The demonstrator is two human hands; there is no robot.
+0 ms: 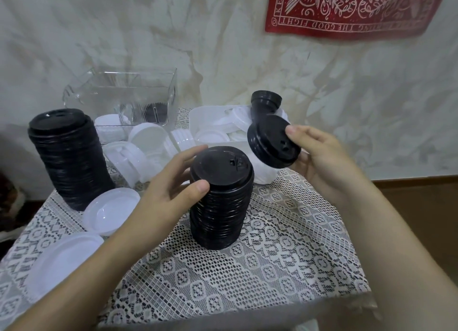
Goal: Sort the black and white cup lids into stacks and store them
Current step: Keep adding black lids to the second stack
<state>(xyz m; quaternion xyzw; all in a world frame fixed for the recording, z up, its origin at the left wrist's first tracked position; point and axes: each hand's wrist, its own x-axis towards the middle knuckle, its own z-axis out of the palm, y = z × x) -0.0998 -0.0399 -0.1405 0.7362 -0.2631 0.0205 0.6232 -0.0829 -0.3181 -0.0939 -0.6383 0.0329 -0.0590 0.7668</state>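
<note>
A short stack of black lids (220, 202) stands mid-table. My left hand (173, 184) grips it near its top, thumb in front, fingers behind. My right hand (319, 157) pinches a single black lid (272, 142), tilted, just right of and above that stack. A taller black stack (69, 157) stands at the left. Loose white lids (111, 210) lie around it, with more white lids (138, 147) piled behind. Further black lids (266, 103) poke up from a white tub (198, 117) at the back.
A clear acrylic box (124, 98) stands at the back left against the wall. The lace cloth (272, 256) covers the small table, whose front and right edges are close. A red banner (347, 8) hangs on the wall.
</note>
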